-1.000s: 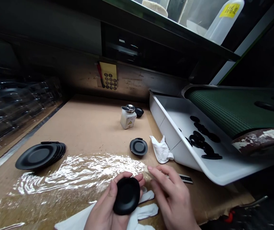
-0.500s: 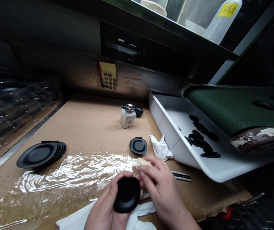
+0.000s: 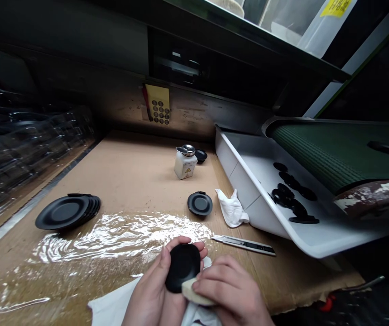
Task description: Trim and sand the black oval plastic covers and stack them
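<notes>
My left hand (image 3: 156, 285) cradles a small black rounded plastic disc (image 3: 183, 265), its smooth dished face turned up. Pinched in my right hand (image 3: 230, 287) is a cream-coloured pad (image 3: 196, 294), which meets the disc's lower right edge. A white cloth (image 3: 112, 303) lies on the table beneath both hands. Just beyond the hands rests a snap-off utility knife (image 3: 245, 243), its blade end to the left. One similar black disc (image 3: 199, 204) lies flat farther out, and several more (image 3: 67, 212) lean overlapped in a row at the left.
A white pump bottle (image 3: 184, 164) stands toward the back, another black disc (image 3: 201, 156) behind it. To the right, a white tray (image 3: 238, 158) holds several black pieces below a green conveyor belt (image 3: 319, 149). A crumpled white cloth (image 3: 231, 209) touches the tray's side. Clear plastic trays (image 3: 27, 140) are stacked left.
My right hand has come down with the pad, from above the disc to its lower right edge. This uncovers the utility knife. The view has shifted slightly.
</notes>
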Demonstrator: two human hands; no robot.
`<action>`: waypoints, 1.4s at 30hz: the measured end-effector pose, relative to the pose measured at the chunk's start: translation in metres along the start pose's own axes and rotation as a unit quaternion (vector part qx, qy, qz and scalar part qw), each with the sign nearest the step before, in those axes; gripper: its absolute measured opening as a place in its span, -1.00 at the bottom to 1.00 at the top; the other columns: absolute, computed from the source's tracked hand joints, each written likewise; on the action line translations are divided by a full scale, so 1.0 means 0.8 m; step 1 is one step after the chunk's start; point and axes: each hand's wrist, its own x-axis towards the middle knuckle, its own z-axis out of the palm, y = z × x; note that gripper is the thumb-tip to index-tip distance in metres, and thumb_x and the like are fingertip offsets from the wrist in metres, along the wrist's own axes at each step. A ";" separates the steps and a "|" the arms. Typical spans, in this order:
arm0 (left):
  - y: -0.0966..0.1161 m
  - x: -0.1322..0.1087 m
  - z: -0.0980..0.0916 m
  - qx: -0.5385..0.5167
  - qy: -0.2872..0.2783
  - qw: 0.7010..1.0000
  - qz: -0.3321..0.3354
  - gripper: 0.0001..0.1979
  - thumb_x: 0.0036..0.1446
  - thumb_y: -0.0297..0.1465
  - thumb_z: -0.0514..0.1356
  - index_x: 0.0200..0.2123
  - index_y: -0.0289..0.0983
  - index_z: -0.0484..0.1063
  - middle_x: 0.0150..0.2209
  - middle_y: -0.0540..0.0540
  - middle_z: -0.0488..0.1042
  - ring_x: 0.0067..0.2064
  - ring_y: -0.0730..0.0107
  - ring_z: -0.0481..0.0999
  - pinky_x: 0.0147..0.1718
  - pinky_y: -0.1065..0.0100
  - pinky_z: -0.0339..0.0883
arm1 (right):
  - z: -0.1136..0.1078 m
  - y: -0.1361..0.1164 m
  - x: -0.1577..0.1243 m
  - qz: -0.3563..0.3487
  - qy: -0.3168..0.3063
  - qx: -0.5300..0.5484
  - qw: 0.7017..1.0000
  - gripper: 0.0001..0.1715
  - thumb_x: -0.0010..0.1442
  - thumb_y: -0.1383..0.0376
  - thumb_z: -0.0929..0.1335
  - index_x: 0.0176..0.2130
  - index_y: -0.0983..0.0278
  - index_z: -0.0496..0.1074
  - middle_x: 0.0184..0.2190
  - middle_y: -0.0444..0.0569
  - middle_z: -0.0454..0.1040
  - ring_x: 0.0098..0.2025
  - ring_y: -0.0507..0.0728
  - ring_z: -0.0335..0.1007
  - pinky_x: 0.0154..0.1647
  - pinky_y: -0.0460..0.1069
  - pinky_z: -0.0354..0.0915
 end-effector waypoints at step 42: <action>0.001 -0.004 0.008 0.039 0.001 0.999 0.011 -0.63 0.11 -0.14 0.00 -0.24 -0.24 0.45 -0.19 -0.15 0.53 -0.06 0.17 0.42 0.07 0.15 0.05 | 0.041 -0.031 0.013 0.132 0.134 -0.050 0.981 -0.73 0.20 0.33 0.22 -0.11 0.27 0.37 -0.34 0.02 0.43 -0.33 0.08 0.37 -0.31 -0.05 0.36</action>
